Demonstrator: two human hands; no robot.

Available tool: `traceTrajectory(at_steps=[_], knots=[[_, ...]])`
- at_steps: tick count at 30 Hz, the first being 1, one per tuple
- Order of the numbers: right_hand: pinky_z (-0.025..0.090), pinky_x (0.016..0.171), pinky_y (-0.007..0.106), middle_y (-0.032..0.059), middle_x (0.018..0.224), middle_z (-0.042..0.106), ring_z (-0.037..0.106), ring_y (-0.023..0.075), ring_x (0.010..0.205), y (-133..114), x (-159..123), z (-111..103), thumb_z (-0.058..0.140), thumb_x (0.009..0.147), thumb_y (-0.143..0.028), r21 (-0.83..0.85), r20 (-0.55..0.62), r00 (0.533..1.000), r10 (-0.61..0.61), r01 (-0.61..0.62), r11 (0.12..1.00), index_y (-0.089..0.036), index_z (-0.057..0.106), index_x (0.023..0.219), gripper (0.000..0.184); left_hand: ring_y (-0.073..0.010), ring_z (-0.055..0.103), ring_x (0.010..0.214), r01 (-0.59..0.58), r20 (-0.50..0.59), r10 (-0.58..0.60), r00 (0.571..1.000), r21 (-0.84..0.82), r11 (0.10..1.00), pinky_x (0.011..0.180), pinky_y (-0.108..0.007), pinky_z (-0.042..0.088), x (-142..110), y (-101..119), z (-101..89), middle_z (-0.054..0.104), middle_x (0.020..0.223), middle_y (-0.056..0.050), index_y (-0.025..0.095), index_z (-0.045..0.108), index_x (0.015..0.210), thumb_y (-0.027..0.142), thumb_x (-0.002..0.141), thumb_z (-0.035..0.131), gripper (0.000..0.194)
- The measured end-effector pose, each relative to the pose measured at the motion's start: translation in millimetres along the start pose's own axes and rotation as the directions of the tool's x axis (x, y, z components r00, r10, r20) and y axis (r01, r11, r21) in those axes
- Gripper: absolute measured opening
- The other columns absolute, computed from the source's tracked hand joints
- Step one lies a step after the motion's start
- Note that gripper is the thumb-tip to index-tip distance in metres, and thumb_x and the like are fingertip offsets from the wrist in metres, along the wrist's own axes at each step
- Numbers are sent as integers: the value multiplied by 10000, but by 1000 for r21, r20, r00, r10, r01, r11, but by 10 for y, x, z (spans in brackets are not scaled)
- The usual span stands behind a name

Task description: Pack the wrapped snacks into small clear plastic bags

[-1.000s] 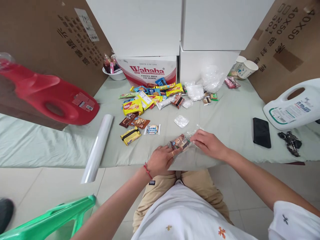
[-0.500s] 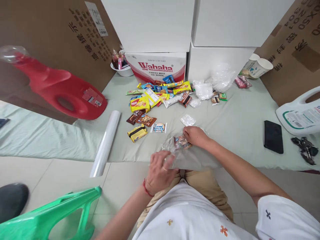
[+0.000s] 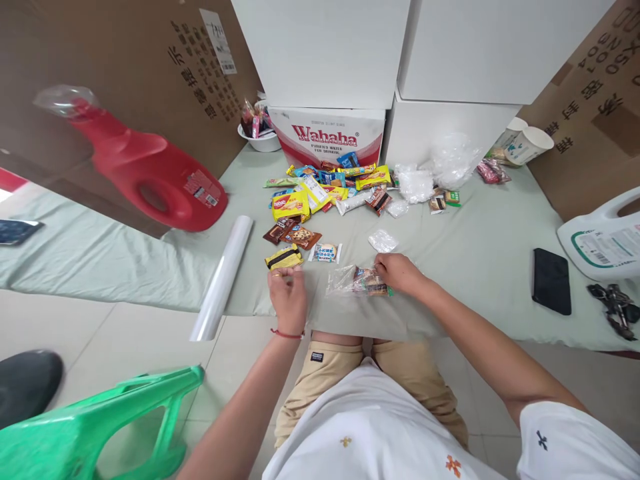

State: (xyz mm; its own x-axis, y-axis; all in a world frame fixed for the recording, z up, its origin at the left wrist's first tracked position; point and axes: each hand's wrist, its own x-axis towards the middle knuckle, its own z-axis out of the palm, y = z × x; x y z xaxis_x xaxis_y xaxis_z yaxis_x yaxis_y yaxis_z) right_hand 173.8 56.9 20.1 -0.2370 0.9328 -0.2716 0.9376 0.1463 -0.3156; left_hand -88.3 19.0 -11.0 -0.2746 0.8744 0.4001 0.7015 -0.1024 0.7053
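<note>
Pale green cloth (image 3: 470, 260) covers a table above a tiled floor (image 3: 145, 333), with a green stool (image 3: 70, 433) at the near left. Over the front of the cloth, the left hand (image 3: 289, 297) has its fingers curled together at the near edge of a yellow packet (image 3: 284, 257); whether they grip it, I cannot tell. To its right lies a clear bag (image 3: 343, 281) with wrapped snacks (image 3: 367, 281) inside, and the right hand (image 3: 399, 273) pinches its far right side. Just beyond are a white biscuit packet (image 3: 325, 253), two brown packets (image 3: 303, 236) and a flat piece of clear plastic (image 3: 383, 241). Farther back, a colourful snack heap (image 3: 320, 190) lies before a Wahaha box (image 3: 327, 137), with white boxes (image 3: 460, 53) stacked above.
</note>
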Motion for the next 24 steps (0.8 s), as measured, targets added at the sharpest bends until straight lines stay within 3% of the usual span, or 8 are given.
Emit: traceTrajectory(at_steps=[2, 5, 6, 11, 16, 19, 21, 24], knots=[[307, 670, 273, 95, 1011, 761, 649, 200, 878, 2, 6, 10, 451, 984, -201, -1, -4, 1000, 5, -5, 1000, -184, 703, 1011, 254, -254, 614, 1066, -279, 110, 281, 953, -31, 960, 919, -415, 494, -115, 90, -42, 653, 1092, -111, 205, 592, 1050, 402, 944, 556, 226], [308, 678, 271, 94, 1006, 763, 648, 196, 880, 8, 10, 13, 456, 986, -208, 5, -9, 1000, 0, 1, 1000, -185, 705, 1004, 251, -268, 613, 1092, -667, 356, 641, 680, -63, 742, 1006, -459, 414, -419, 252, 23, 684, 1055, -93, 242, 646, 1045, 370, 921, 618, 181], [310, 681, 269, 92, 1000, 764, 647, 195, 877, 10, 7, 12, 456, 986, -208, 10, -10, 1000, -2, 2, 1000, -184, 705, 1005, 252, -277, 613, 1086, -695, 399, 643, 654, -20, 719, 1003, -466, 399, -503, 291, 74, 690, 1050, -103, 240, 665, 1067, 391, 929, 623, 209], [316, 681, 259, 83, 975, 759, 633, 188, 853, 38, -21, 24, 467, 976, -202, 37, -16, 1000, 5, -4, 999, -176, 706, 1039, 248, -309, 588, 1113, -521, 383, 427, 819, 185, 833, 977, -496, 365, -476, 322, 219, 706, 1071, -128, 240, 745, 1099, 264, 939, 595, 220], [304, 668, 252, 79, 966, 757, 627, 179, 835, 45, -24, 43, 477, 977, -202, 51, -12, 1000, 6, -5, 999, -176, 708, 1034, 239, -241, 630, 945, -167, 546, 233, 805, -168, 972, 871, -386, 470, 145, 230, 126, 727, 930, -63, 234, 779, 909, 202, 847, 589, 203], [297, 664, 258, 82, 967, 759, 634, 183, 840, 22, -21, 38, 477, 975, -197, 45, -19, 1000, -3, 4, 999, -177, 709, 1025, 238, -212, 637, 797, 116, 564, -70, 823, -46, 992, 779, -330, 496, 464, 198, 207, 716, 835, -47, 183, 749, 921, 267, 831, 600, 193], [293, 663, 263, 84, 969, 761, 641, 188, 846, 10, -30, 37, 478, 976, -197, 37, -24, 1000, -1, 2, 999, -180, 710, 1029, 238, -235, 634, 825, 113, 462, -159, 873, 127, 985, 806, -347, 500, 522, 202, 296, 696, 828, -61, 177, 737, 914, 302, 828, 612, 197], [289, 662, 270, 82, 979, 765, 651, 195, 853, 17, -59, 56, 490, 984, -223, 38, -47, 999, 21, -19, 999, -190, 706, 1048, 228, -286, 625, 1005, -14, 340, -48, 939, 178, 984, 934, -410, 493, 364, 250, 362, 688, 974, -112, 189, 734, 970, 394, 917, 535, 290]])
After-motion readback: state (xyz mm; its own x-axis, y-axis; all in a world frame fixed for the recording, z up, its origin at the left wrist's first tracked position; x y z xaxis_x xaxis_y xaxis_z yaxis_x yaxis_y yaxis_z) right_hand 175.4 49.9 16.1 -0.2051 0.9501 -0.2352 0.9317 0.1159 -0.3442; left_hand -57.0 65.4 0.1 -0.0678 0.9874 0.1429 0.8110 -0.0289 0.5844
